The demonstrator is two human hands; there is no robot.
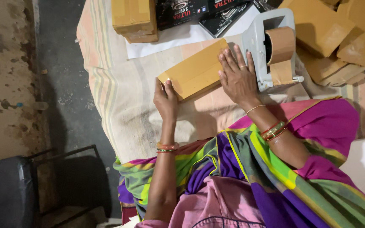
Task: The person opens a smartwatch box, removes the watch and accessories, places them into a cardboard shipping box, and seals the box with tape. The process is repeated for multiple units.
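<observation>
A flat brown cardboard box (196, 69) lies tilted on a striped cloth (119, 97) that covers the work surface, just beside the grey tape dispenser (262, 46), on the side away from its tape roll. The left hand (166, 98) grips the box's near corner, thumb on top and fingers curled under the edge. The right hand (237, 76) lies flat on the end of the box nearest the dispenser, fingers spread and pressing down, fingertips almost touching the dispenser's body. Both wrists wear bangles.

The dispenser holds a roll of brown tape (280, 44), with a strip hanging down its front. Beyond the dispenser, away from the box, a heap of more brown cardboard packets (339, 38) rests on the cloth. Farther from the person than the dispenser lie black printed cartons (191, 12) on a white sheet (170, 40), and next to them, farther still from the dispenser, a stack of sealed brown boxes (134, 19). Well apart from the dispenser, past the cloth's edge, is a stained concrete floor (9, 63) and a black chair (9, 190) with a metal frame.
</observation>
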